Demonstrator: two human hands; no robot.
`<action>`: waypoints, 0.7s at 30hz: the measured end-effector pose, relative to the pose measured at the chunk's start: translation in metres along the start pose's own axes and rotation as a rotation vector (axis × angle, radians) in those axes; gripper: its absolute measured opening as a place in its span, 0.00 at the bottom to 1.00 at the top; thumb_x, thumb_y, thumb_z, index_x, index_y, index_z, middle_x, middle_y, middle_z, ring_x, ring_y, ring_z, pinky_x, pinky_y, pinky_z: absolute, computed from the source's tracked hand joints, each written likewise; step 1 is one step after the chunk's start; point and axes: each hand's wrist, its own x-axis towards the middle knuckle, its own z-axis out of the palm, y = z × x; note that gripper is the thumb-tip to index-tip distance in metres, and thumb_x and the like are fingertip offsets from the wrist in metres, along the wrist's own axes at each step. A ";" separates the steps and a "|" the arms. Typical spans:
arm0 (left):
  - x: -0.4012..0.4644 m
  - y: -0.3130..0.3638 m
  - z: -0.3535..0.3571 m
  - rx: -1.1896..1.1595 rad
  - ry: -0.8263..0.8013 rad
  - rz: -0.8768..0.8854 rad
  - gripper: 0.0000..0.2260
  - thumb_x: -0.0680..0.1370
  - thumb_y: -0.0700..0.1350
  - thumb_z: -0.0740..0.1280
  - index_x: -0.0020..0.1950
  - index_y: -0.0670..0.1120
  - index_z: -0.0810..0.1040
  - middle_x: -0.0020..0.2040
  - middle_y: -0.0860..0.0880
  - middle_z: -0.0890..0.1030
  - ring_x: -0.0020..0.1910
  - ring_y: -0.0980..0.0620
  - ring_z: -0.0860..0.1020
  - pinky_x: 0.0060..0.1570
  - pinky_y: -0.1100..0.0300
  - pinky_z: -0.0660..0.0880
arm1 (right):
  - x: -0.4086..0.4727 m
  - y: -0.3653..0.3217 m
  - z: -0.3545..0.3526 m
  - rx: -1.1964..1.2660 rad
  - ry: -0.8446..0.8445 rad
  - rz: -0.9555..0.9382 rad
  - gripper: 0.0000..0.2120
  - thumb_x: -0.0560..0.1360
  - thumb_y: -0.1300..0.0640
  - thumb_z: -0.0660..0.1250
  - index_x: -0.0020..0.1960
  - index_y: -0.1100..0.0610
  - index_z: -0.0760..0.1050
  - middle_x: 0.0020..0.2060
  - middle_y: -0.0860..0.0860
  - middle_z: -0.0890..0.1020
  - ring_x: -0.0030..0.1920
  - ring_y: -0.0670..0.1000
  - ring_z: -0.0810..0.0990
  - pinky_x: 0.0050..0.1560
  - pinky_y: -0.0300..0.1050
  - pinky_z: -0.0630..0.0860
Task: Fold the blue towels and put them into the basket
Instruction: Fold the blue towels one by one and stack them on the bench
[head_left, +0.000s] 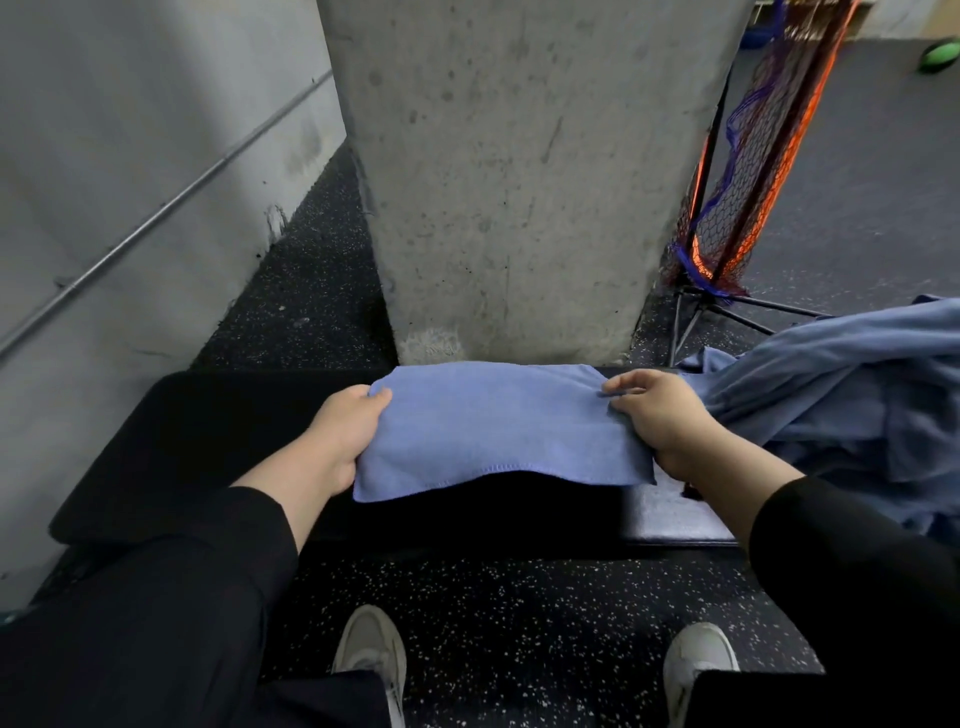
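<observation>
A folded blue towel (498, 426) stretches between my two hands just above a black padded bench (208, 441). My left hand (345, 436) grips its left end, thumb on top. My right hand (660, 421) pinches the right end, fingers curled over the cloth. A heap of loose blue towels (852, 395) lies on the bench to the right, touching my right wrist. No basket is in view.
A concrete pillar (519, 182) rises right behind the bench. A grey wall with a metal rail (156, 218) runs on the left. A net on a black stand (743, 197) leans at the back right. My shoes (371, 654) stand on speckled black flooring below.
</observation>
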 end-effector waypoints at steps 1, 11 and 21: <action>0.000 -0.003 -0.001 0.036 -0.017 -0.002 0.09 0.84 0.45 0.63 0.58 0.42 0.80 0.54 0.43 0.84 0.50 0.48 0.82 0.49 0.51 0.79 | -0.002 0.002 0.001 -0.049 0.002 -0.008 0.11 0.75 0.70 0.66 0.43 0.55 0.81 0.40 0.55 0.82 0.34 0.51 0.74 0.35 0.42 0.68; 0.000 -0.039 -0.009 0.753 -0.101 0.229 0.19 0.79 0.46 0.69 0.68 0.51 0.68 0.40 0.47 0.77 0.37 0.50 0.77 0.35 0.56 0.72 | -0.024 0.042 0.007 -1.155 -0.057 -0.400 0.12 0.75 0.51 0.70 0.55 0.55 0.76 0.53 0.55 0.72 0.53 0.61 0.76 0.46 0.51 0.76; -0.032 -0.078 -0.032 1.278 -0.294 0.900 0.22 0.77 0.67 0.62 0.67 0.58 0.72 0.69 0.58 0.67 0.70 0.56 0.65 0.71 0.55 0.58 | -0.064 0.076 -0.034 -1.111 -0.410 -0.838 0.20 0.76 0.33 0.59 0.59 0.46 0.74 0.60 0.43 0.74 0.59 0.47 0.75 0.56 0.50 0.74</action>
